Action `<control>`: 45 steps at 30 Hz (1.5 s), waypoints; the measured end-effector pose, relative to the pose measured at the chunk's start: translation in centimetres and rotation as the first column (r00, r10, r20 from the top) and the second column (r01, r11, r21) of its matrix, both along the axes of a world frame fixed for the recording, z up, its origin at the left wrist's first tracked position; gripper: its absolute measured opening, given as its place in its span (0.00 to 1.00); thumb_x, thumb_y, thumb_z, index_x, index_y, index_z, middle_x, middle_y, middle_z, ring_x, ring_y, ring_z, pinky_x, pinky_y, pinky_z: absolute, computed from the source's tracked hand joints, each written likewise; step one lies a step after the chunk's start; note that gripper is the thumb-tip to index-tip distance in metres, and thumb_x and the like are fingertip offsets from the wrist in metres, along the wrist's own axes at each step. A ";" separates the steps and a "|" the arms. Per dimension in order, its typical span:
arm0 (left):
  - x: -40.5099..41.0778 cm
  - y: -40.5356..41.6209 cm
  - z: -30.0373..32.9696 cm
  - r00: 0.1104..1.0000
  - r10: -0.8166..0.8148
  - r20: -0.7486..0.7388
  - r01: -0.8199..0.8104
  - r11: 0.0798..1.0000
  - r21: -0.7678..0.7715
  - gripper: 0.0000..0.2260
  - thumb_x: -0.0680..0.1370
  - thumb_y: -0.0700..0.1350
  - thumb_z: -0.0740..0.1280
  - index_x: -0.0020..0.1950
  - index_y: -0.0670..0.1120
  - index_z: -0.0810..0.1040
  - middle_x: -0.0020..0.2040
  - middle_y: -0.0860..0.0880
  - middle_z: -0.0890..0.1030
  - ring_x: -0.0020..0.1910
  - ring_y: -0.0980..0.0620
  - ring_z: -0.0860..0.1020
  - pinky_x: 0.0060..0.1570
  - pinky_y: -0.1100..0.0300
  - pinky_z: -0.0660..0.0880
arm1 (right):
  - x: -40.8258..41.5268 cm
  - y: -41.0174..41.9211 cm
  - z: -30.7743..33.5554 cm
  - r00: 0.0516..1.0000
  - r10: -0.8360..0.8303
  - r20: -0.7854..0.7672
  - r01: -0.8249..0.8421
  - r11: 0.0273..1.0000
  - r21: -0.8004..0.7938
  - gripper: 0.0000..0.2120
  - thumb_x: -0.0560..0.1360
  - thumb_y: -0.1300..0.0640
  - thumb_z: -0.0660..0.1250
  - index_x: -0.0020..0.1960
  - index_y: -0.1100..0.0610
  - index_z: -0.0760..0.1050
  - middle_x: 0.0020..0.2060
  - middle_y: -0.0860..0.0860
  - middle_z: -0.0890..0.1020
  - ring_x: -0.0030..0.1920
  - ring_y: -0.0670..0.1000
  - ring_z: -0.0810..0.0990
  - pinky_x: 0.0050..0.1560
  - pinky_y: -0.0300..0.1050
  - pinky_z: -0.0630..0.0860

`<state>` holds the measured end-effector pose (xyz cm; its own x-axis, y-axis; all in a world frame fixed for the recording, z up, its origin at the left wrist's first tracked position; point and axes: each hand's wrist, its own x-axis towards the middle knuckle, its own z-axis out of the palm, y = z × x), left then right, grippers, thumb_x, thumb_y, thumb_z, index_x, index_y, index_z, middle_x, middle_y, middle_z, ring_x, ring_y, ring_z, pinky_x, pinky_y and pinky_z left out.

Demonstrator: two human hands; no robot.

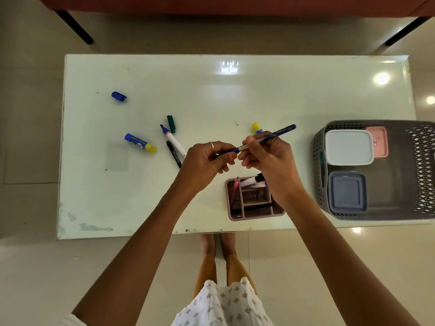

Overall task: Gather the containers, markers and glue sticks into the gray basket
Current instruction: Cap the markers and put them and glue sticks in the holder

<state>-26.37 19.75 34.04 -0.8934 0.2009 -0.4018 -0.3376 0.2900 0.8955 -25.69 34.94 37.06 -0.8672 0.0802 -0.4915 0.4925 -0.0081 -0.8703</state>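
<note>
Both my hands hold one blue pen [280, 132] above the table's middle. My left hand [207, 161] pinches its near end, and my right hand [266, 156] grips its barrel. A gray basket [421, 170] at the right holds a white-lidded container [348, 147], a pink one [379, 142] and a blue-gray one [347, 191]. On the table lie a blue-and-yellow glue stick [140, 143], a second glue stick [256, 127] partly behind my right hand, an uncapped blue marker [173, 141], a dark green marker [173, 157], a green cap [171, 124] and a blue cap [118, 96].
A mauve divided organizer [235, 215] sits near the front edge under my right wrist, with a marker [253, 181] and a pink pen in it. The pale glass table [211, 90] ends close to my legs. A red sofa stands beyond the far edge.
</note>
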 end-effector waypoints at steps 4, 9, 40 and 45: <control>0.6 -0.4 0.5 0.999 -0.017 -0.040 0.015 0.999 -0.040 0.06 0.76 0.42 0.67 0.52 0.47 0.81 0.35 0.54 0.81 0.29 0.61 0.77 0.33 0.71 0.74 | 0.9 -0.6 0.1 0.999 -0.035 -0.012 0.035 0.999 -0.020 0.09 0.79 0.59 0.62 0.44 0.61 0.77 0.33 0.56 0.81 0.32 0.51 0.78 0.40 0.46 0.76; 1.3 -0.5 0.8 0.997 -0.078 -0.027 0.076 0.993 -0.085 0.07 0.76 0.42 0.68 0.52 0.44 0.82 0.34 0.53 0.81 0.28 0.61 0.77 0.31 0.71 0.74 | 2.0 -0.9 0.1 0.998 -0.059 0.034 0.058 0.998 0.015 0.09 0.79 0.58 0.62 0.45 0.62 0.76 0.33 0.55 0.81 0.31 0.50 0.77 0.38 0.44 0.76; 3.1 -1.2 -2.0 0.933 0.193 0.303 -0.123 0.964 -0.236 0.12 0.80 0.46 0.58 0.55 0.44 0.79 0.47 0.47 0.83 0.43 0.50 0.80 0.41 0.62 0.73 | 5.8 7.5 -1.1 0.749 0.213 0.627 -0.617 0.566 0.546 0.09 0.73 0.67 0.62 0.51 0.65 0.78 0.37 0.56 0.80 0.31 0.52 0.75 0.33 0.43 0.73; 3.3 -2.1 -2.1 0.926 0.208 0.316 -0.131 0.960 -0.247 0.12 0.80 0.46 0.58 0.54 0.45 0.79 0.47 0.47 0.83 0.43 0.51 0.80 0.41 0.61 0.73 | 4.6 7.9 -1.3 0.817 0.213 0.536 -0.554 0.549 0.626 0.09 0.76 0.62 0.65 0.53 0.63 0.79 0.37 0.53 0.77 0.29 0.50 0.74 0.28 0.39 0.70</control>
<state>-23.05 17.66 31.89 -0.7109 -0.0680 -0.7000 -0.6681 0.3760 0.6421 -21.12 42.80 35.76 -0.6739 0.2564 -0.6929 0.5468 0.8038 -0.2343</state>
